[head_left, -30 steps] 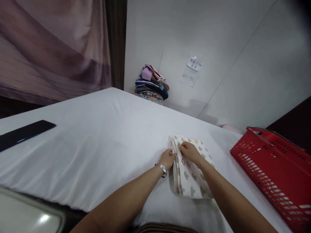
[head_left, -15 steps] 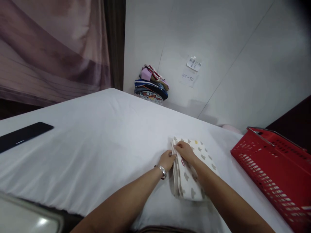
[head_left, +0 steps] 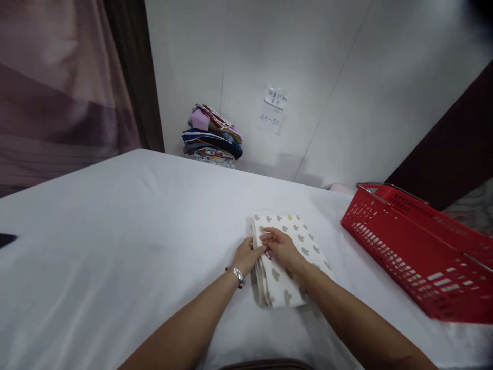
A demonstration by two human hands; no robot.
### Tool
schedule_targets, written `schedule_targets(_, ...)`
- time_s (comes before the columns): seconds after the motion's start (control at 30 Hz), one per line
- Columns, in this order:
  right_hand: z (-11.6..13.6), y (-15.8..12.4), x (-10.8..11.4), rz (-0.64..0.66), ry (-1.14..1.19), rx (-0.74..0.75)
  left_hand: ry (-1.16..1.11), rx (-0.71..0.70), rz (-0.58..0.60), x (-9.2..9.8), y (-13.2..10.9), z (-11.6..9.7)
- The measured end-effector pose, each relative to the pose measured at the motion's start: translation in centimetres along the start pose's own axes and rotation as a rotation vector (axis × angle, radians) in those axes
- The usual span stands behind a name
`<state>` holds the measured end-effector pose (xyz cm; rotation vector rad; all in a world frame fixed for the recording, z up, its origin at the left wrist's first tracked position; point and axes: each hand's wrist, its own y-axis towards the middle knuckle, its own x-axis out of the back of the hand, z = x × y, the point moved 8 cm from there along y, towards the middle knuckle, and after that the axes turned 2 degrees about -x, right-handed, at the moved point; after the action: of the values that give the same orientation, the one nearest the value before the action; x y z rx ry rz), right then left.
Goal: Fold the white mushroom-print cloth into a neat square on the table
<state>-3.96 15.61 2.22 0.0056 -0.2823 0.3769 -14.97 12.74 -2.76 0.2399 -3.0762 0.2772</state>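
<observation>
A white folded cloth (head_left: 291,293) with grey mushroom-like prints lies in a neat stack on the white-covered table (head_left: 162,226). At its left edge my left hand (head_left: 245,255) pinches the layers, thumb on top and fingers partly hidden at the side. My right hand (head_left: 283,248) rests over the top of the cloth, fingers outstretched and slightly apart, close to the left thumb. A small red mark on the fabric shows between the two hands. A silvery watch or bracelet (head_left: 236,275) circles my left wrist.
To the right stands a red plastic basket (head_left: 408,257) with metal handles. Folded clothes (head_left: 211,136) are piled at the far edge by the wall. Paper notes (head_left: 274,110) hang on that wall. A dark flat object (head_left: 6,239) is cut off at the left.
My view has swung right, so everything sits further left in it. My right hand has loosened its pinch on the cloth's edge and its fingers have straightened. The left hand stays at the edge.
</observation>
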Motion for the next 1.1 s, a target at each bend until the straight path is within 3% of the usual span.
schedule_targets(0.1,1.2,-0.2,2.1,-0.048,-0.048,0.113,-0.08,0.012,0.003,-0.3,0.1,0.4)
schedule_targets(0.23,3.0,0.8,4.8,-0.198,-0.532,0.35,-0.144,0.045,-0.018,-0.2,0.6,1.2)
schedule_targets(0.37,0.3,3.6,3.9,-0.036,-0.998,0.22,-0.151,0.039,-0.026,-0.1,0.9,1.3)
schedule_targets(0.47,-1.7,4.6,3.2,0.085,-1.137,0.115,-0.172,0.027,-0.026,-0.1,0.8,1.0)
schedule_targets(0.83,-1.5,4.3,4.7,0.075,-1.08,0.121,-0.193,0.046,-0.022,-0.1,0.5,0.7)
schedule_targets(0.9,-0.9,3.6,7.0,-0.03,-1.025,0.117,-0.197,0.054,-0.017,-0.1,0.5,0.7)
schedule_targets(0.97,-0.8,2.2,10.4,-0.215,-0.957,0.073,-0.194,0.052,-0.012,-0.1,0.4,0.5)
schedule_targets(1.03,-1.9,0.2,13.9,-0.35,-0.851,-0.062,-0.188,0.047,-0.015,0.0,0.3,0.2)
schedule_targets(1.1,-4.1,-1.9,16.0,-0.378,-0.685,-0.254,-0.18,0.054,-0.026,0.1,0.2,0.2)
